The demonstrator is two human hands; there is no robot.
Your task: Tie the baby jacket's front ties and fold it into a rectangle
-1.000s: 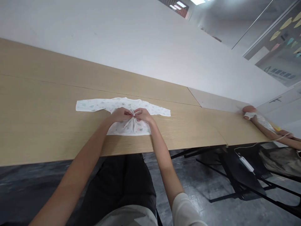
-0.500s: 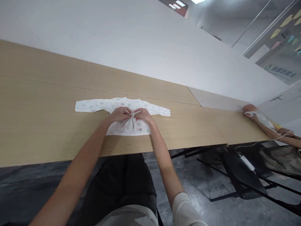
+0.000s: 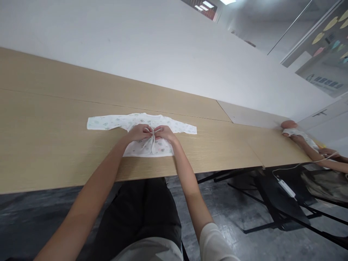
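A white baby shirt (image 3: 163, 148) with small printed figures lies spread on the table, its sleeves stretched out to both sides. Over the middle of its front, my left hand (image 3: 139, 132) pinches a thin white tie string from the left. My right hand (image 3: 164, 132) faces it, fingers pinched on the string from the right. The white strings (image 3: 152, 139) cross or loop between my fingertips, and loose ends hang down over the shirt's lower front. My fingers partly hide how the strings run.
The wooden table (image 3: 54, 145) runs along a white wall (image 3: 108, 43). At its far right, another person's arms (image 3: 312, 154) reach to a doll (image 3: 289, 125) in white clothing. Black folding chairs (image 3: 277, 203) and a white power strip (image 3: 286, 188) are below.
My hands stay nearly in place, with the strings between them shifted slightly and the fabric below lying a little flatter. The other person's hand has moved down along the doll.
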